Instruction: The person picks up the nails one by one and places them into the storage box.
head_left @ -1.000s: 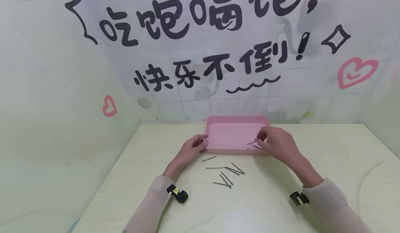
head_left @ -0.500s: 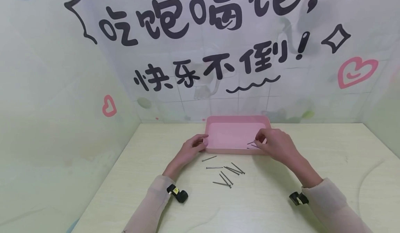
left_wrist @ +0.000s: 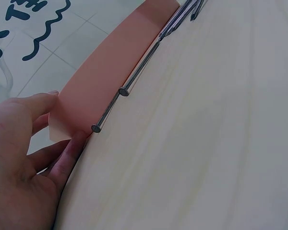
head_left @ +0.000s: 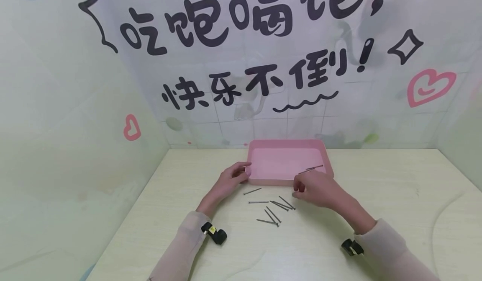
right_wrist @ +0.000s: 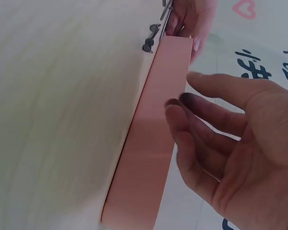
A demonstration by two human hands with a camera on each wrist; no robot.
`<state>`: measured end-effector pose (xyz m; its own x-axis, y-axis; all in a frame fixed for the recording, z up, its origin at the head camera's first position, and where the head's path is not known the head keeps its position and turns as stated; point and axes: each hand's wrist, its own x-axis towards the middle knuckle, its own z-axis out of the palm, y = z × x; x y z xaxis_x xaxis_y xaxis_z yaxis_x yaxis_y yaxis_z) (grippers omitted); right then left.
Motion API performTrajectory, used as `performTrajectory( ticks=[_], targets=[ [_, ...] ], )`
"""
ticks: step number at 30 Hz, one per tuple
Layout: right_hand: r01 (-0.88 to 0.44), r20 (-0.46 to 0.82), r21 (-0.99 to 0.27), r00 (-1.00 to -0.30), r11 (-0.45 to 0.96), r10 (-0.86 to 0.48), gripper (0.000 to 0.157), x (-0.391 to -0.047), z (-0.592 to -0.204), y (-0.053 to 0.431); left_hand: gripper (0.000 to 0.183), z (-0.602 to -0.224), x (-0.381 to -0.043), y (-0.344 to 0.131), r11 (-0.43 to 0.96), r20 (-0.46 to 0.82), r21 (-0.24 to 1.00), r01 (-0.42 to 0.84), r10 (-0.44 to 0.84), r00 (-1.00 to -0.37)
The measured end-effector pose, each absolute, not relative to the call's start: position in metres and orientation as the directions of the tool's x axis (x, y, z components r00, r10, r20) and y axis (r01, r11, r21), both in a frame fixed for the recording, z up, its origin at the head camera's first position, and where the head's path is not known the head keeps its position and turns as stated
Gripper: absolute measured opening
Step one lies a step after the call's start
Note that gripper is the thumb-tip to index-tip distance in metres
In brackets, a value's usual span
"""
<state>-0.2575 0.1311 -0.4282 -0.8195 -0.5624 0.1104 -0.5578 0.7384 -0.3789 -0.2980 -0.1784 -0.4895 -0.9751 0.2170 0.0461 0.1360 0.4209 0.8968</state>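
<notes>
My left hand (head_left: 229, 177) holds the left end of a shallow pink tray (head_left: 271, 182); in the left wrist view its fingertips (left_wrist: 79, 136) are at the tray's outer wall (left_wrist: 103, 67). My right hand (head_left: 320, 190) hovers by the front right of the tray, fingers loosely bent with nothing between them, as the right wrist view shows (right_wrist: 221, 129). Inside the tray at the right lie a couple of nails (head_left: 318, 166), partly hidden behind the right hand. Several more nails (head_left: 279, 205) lie scattered on the table in front of the tray.
The pale wooden table (head_left: 395, 189) meets a back wall covering (head_left: 233, 134) with large dark lettering, close behind the tray. Another covered wall (head_left: 94, 168) borders the table on the left.
My right hand has let go of a nail in the tray and come back toward the front, down and left, over the tray's front edge. The left hand and tray have stayed put.
</notes>
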Motion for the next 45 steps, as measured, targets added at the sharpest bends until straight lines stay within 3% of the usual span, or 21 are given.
performTrajectory(
  ticks=[10,17,33,45],
  targets=[
    [-0.549,-0.014,-0.371,-0.804,0.749,-0.595,0.010,-0.254,-0.436,0.123,0.043,-0.489,-0.299,-0.179,0.423,0.050,0.895,0.144,0.225,-0.973],
    [-0.581,-0.006,-0.358,-0.781,0.731,-0.624,0.013,-0.253,-0.440,0.122,0.043,-0.490,-0.299,-0.179,0.414,0.063,0.897,0.157,0.233,-0.970],
    [-0.486,-0.037,-0.301,-0.854,0.821,-0.519,0.026,-0.251,-0.439,0.124,0.043,-0.491,-0.299,-0.179,0.407,0.041,0.904,0.129,0.217,-0.975],
    [-0.496,0.002,-0.273,-0.857,0.825,-0.515,0.032,-0.254,-0.442,0.127,0.044,-0.492,-0.300,-0.179,0.411,0.047,0.901,0.137,0.220,-0.974]
  ],
)
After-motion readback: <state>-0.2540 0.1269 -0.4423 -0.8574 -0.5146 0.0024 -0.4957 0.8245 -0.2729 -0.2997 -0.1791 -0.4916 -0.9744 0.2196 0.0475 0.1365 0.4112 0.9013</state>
